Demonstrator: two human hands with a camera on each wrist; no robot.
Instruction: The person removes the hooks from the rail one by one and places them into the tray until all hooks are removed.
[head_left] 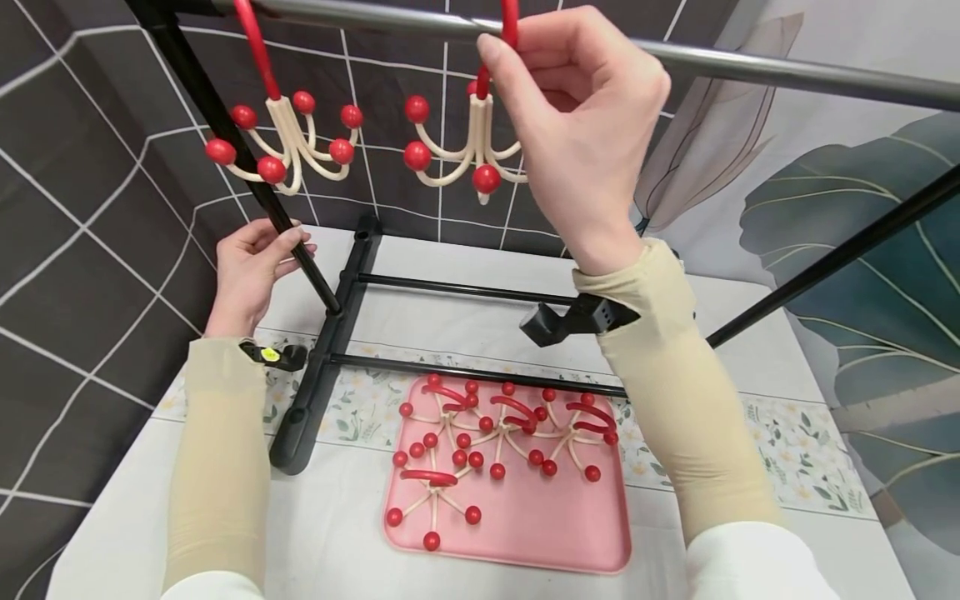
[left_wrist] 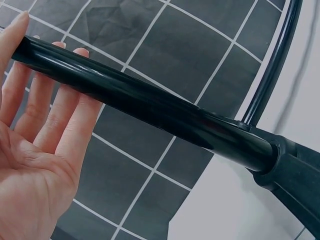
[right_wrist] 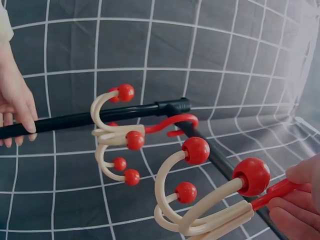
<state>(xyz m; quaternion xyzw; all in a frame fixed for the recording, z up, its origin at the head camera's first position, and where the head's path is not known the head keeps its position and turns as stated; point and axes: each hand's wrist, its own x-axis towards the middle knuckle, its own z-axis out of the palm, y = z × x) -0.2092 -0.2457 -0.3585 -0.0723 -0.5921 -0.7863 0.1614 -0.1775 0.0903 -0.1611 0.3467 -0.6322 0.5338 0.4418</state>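
At far left, your left hand [head_left: 251, 271] grips the rack's slanting black post [head_left: 317, 277], the thumb on one side and the fingers on the other, beyond the tabletop's [head_left: 322, 533] left part. Just right of it, a cream-and-red hanger [head_left: 285, 125] dangles by its red hook from the metal rail [head_left: 375, 16], its six curved arms tipped with red balls. Below, the rack's black foot [head_left: 310, 402] runs from near the tabletop's back edge toward the front. At center, a pink tray [head_left: 555, 525] lies on the tabletop, its back edge by the lower crossbar [head_left: 465, 374]. One folded-looking hanger [head_left: 433, 492] sits toward the tray's front left corner; three more hangers [head_left: 506, 427] crowd along its back edge, balls touching or nearly so. Above them, your right hand [head_left: 588, 133] pinches the red hook of a second raised hanger [head_left: 480, 133] at the rail; whether the rail bears its weight, you cannot tell, and your hand hides some of its arms. At far right hangs a leaf-patterned curtain [head_left: 847, 267].
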